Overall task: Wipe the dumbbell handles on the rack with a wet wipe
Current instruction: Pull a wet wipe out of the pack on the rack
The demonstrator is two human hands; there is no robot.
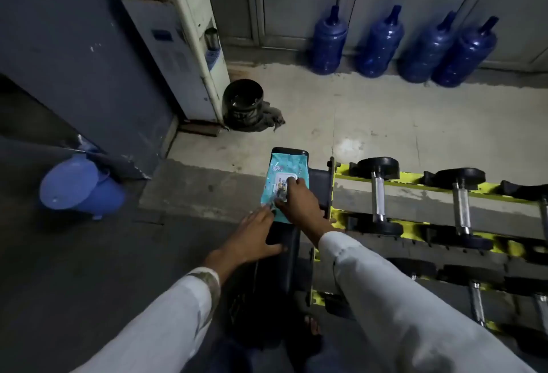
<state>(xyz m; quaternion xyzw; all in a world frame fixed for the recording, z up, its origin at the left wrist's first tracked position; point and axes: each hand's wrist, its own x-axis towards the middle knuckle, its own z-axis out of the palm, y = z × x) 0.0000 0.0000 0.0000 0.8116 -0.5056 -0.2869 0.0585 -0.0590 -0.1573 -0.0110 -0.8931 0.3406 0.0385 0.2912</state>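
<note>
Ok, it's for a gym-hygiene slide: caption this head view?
Atop the dumbbell rack end, the left hand steadies the wet-wipe pack while the right hand pinches at its opening.

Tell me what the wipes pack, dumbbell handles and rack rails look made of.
Wipes pack: soft glossy plastic film, by its sheen and crinkles. Dumbbell handles: metal, likely chromed steel, bright and reflective. Rack rails: probably steel, painted yellow, with dark worn patches.

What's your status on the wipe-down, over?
Left hand flat, steadying wet wipe pack. Right hand pinching at its opening. Dumbbell handles not yet wiped, nothing blocking them.
</note>
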